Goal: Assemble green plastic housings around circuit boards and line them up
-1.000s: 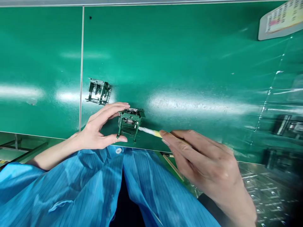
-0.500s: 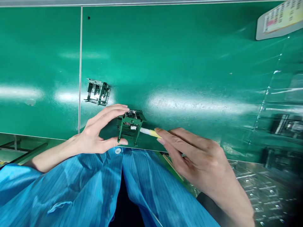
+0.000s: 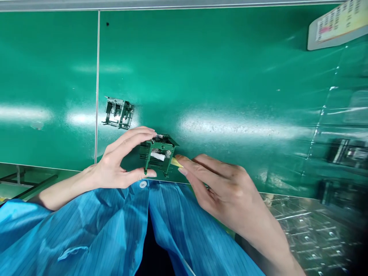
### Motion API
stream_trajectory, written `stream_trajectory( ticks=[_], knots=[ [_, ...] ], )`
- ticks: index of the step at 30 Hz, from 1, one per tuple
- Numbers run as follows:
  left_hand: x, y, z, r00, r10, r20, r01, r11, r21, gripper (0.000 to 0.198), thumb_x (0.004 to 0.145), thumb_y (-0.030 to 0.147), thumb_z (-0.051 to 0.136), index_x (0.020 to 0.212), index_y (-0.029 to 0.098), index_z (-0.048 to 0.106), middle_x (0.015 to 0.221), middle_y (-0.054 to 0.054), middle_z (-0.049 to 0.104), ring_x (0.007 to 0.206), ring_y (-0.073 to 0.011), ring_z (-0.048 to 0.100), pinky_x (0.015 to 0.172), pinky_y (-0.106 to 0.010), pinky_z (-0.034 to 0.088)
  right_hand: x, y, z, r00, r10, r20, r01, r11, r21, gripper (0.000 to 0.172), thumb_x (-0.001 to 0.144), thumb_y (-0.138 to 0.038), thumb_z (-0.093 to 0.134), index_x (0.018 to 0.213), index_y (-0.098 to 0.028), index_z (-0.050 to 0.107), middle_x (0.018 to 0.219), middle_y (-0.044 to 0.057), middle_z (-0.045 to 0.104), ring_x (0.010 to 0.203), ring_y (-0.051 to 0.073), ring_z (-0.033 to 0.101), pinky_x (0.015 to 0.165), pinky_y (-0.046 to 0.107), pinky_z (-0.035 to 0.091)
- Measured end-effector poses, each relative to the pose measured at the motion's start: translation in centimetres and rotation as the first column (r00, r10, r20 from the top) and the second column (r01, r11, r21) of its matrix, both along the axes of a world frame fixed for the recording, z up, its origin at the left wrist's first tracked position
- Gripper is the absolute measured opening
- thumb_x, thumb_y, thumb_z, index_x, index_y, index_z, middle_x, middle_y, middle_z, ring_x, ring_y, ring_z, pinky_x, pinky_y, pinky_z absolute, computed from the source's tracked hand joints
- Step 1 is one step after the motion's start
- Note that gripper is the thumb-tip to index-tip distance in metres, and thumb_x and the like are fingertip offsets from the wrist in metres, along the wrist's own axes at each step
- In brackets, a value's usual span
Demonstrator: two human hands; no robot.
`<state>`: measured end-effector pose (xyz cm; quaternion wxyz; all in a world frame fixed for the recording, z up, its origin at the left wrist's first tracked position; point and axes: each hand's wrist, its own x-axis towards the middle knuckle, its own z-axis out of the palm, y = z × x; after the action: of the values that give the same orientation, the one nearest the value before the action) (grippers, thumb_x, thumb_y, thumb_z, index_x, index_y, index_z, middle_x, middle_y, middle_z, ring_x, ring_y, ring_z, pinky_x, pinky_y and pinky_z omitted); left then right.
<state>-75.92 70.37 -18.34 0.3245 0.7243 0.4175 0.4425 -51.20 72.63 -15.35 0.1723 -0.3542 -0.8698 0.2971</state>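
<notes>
My left hand (image 3: 119, 155) is closed around the left side of a dark green frame-like part (image 3: 162, 145), thumb below and fingers on top, near the table's front edge. My right hand (image 3: 221, 182) pinches the yellow section of a thin stick with a white tip (image 3: 158, 156). The white tip lies inside the part's opening, behind its right-hand post. What the stick is exactly, I cannot tell. A similar dark frame-like part (image 3: 118, 112) stands on the table, up and left of my left hand, touched by neither hand.
The green table (image 3: 218, 69) has a pale seam at left. A card in a clear holder (image 3: 339, 25) is at the upper right. More dark parts (image 3: 349, 152) lie at the right edge. Clear plastic trays (image 3: 310, 230) are below the table edge at lower right.
My right hand has moved left, pushing the stick's white tip deeper into the green part. The left hand keeps its grip, with the part shifted very slightly.
</notes>
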Motion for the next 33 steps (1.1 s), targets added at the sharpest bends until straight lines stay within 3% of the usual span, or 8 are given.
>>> stream_trajectory(
  ticks=[7, 13, 24, 33],
  knots=[
    [-0.4, 0.0, 0.4, 0.999, 0.043, 0.005, -0.043, 0.999, -0.027, 0.067, 0.076, 0.033, 0.083, 0.135, 0.019, 0.055, 0.122, -0.014, 0.067, 0.120, -0.0286, 0.062, 0.096, -0.044, 0.059, 0.8, 0.4, 0.3, 1.000, -0.001, 0.020, -0.001, 0.998, 0.061, 0.024, 0.098, -0.014, 0.052, 0.119, -0.017, 0.063, 0.083, 0.004, 0.069, 0.062, 0.013, 0.063, 0.050, 0.026, 0.050],
    [0.1, 0.1, 0.6, 0.999, -0.012, 0.039, 0.012, 1.000, 0.004, 0.068, 0.076, 0.033, 0.082, 0.136, 0.018, 0.054, 0.120, -0.014, 0.067, 0.119, -0.0283, 0.063, 0.101, -0.047, 0.057, -1.0, 0.4, 0.7, 0.997, 0.071, -0.002, -0.071, 0.997, 0.025, 0.026, 0.099, -0.009, 0.044, 0.114, -0.013, 0.064, 0.076, 0.003, 0.063, 0.061, 0.012, 0.059, 0.050, 0.026, 0.046],
    [-0.8, 0.1, 0.5, 0.998, 0.057, 0.035, -0.055, 0.997, -0.060, 0.067, 0.074, 0.030, 0.084, 0.134, 0.021, 0.056, 0.122, -0.014, 0.066, 0.121, -0.0296, 0.061, 0.095, -0.045, 0.060, 1.1, 1.1, 1.7, 0.995, -0.060, -0.074, 0.060, 0.998, 0.001, 0.023, 0.094, -0.011, 0.056, 0.113, -0.022, 0.064, 0.092, 0.003, 0.075, 0.072, 0.019, 0.071, 0.052, 0.031, 0.056],
    [-0.3, 0.1, 0.9, 0.999, 0.028, 0.032, -0.029, 0.999, 0.017, 0.068, 0.074, 0.035, 0.084, 0.134, 0.019, 0.056, 0.120, -0.014, 0.067, 0.118, -0.0297, 0.064, 0.099, -0.048, 0.059, -0.6, 1.1, 0.9, 0.995, 0.006, -0.102, -0.005, 1.000, 0.013, 0.022, 0.096, -0.010, 0.052, 0.111, -0.018, 0.066, 0.080, 0.002, 0.069, 0.062, 0.012, 0.062, 0.051, 0.026, 0.049]
  ],
)
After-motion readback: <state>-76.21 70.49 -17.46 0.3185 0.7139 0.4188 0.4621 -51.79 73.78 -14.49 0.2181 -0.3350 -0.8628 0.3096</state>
